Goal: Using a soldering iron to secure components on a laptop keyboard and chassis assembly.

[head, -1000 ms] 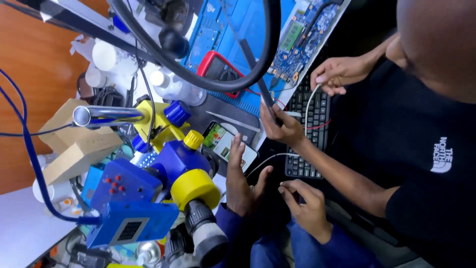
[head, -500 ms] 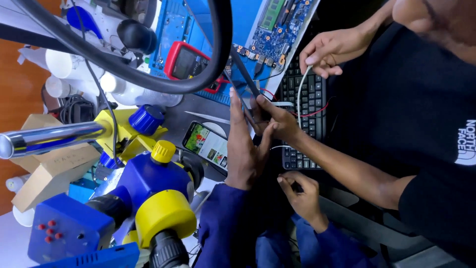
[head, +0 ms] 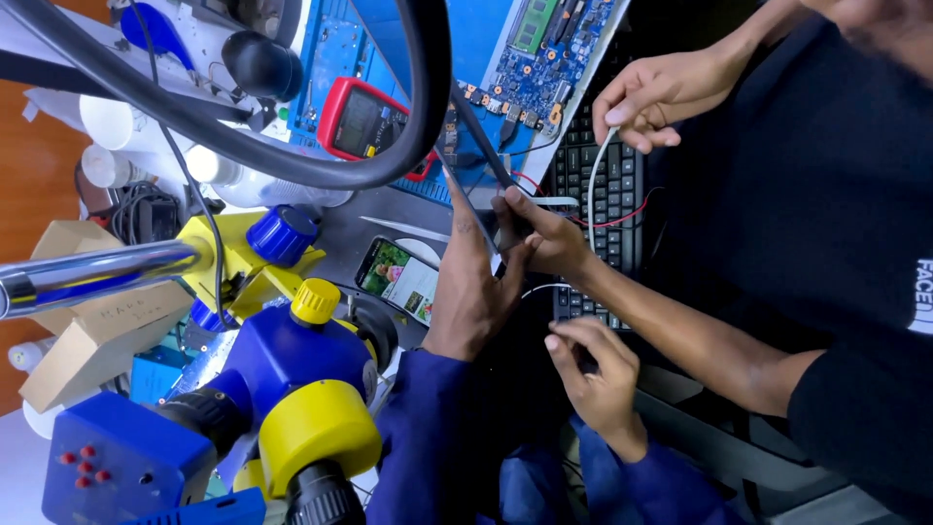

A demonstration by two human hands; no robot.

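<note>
My left hand reaches out of a dark blue sleeve, flat with its fingers stretched up beside a black probe. A co-worker's hand grips that probe and touches my fingertips. My right hand hovers with bent fingers over the lower end of a black keyboard, next to a thin white wire; whether it pinches anything is hidden. The co-worker's other hand holds a white cable above the keyboard.
A phone with a lit screen lies left of my left hand. A red multimeter and a blue circuit board rest on a blue mat. A blue-and-yellow microscope, its black ring light and cardboard boxes crowd the left.
My left hand has slid up from beside the phone to the probe and the co-worker's hand. My right hand has stayed low over the keyboard. The view has closed in.
</note>
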